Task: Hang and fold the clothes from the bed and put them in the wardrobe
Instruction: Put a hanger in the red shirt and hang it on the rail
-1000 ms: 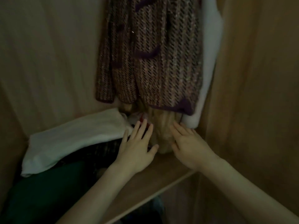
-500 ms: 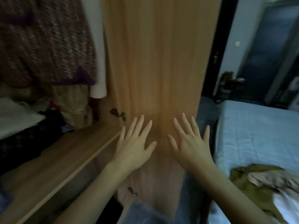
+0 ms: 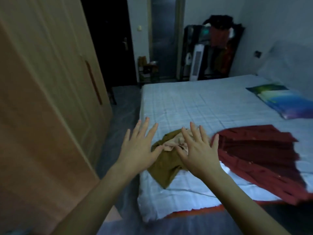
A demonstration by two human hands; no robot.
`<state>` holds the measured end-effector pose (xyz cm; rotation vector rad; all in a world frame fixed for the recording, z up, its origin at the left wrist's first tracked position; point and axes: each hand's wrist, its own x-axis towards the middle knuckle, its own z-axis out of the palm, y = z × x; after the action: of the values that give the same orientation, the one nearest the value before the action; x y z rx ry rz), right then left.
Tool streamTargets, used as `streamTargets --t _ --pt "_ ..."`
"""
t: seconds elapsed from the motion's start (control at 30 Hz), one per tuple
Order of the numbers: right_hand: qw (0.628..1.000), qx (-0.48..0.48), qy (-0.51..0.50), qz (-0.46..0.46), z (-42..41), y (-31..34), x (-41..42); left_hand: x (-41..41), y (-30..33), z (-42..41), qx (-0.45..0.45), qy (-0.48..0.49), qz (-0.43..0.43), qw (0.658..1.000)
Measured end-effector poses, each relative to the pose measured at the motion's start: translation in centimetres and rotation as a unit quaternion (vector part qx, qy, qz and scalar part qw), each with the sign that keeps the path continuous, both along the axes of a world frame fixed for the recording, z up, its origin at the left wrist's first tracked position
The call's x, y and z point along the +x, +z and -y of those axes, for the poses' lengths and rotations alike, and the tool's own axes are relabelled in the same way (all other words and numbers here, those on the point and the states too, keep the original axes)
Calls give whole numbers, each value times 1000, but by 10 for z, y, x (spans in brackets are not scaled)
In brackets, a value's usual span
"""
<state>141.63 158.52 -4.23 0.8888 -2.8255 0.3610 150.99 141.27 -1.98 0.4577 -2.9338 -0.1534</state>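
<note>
Both hands are empty and spread wide, fingers straight and apart, palms facing away. Left hand is held in the air over the gap between the wardrobe and the bed; right hand is in front of the clothes at the bed's near edge, though whether it touches them cannot be told. An olive-brown garment with a pale pink piece crumpled on top lies on the bed, showing between the two hands and at 6 o'clock below them. At 3 o'clock from the right hand, a dark red garment is spread flat, its lower part hanging over the near edge. A colourful pillow lies on the bed at 2 o'clock. The wardrobe fills the left side at 9 o'clock. A dark rack of clothes stands by the far wall at 1 o'clock.
</note>
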Motion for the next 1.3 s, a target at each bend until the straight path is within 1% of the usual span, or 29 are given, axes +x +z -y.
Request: streamTargets --t 0.13,0.3,0.43,0.5,0.67,0.9,1.13,1.3 --pt "998 6 -64 14 -80 -9 -48 -75 -15 -68 7 -81 8 997" --pt "990 8 -133 44 -160 -20 -91 -142 -29 -138 -2 -161 21 987" --pt "983 -2 -173 60 -203 -24 -115 -185 -42 -174 15 -200 51 978" --pt "981 -5 -186 59 -216 -25 -126 -204 -48 -186 8 -215 57 975" --pt "975 -17 -209 69 -236 -33 -157 -248 -60 -209 16 -253 65 965" --pt "969 -9 -226 95 -245 -40 -224 -331 -77 -216 28 -266 96 959" --pt "973 3 -218 80 -235 -26 -329 -436 -86 -201 45 -234 90 967" --pt "974 25 -199 103 -221 -37 -387 -489 -114 -185 31 -224 108 968"
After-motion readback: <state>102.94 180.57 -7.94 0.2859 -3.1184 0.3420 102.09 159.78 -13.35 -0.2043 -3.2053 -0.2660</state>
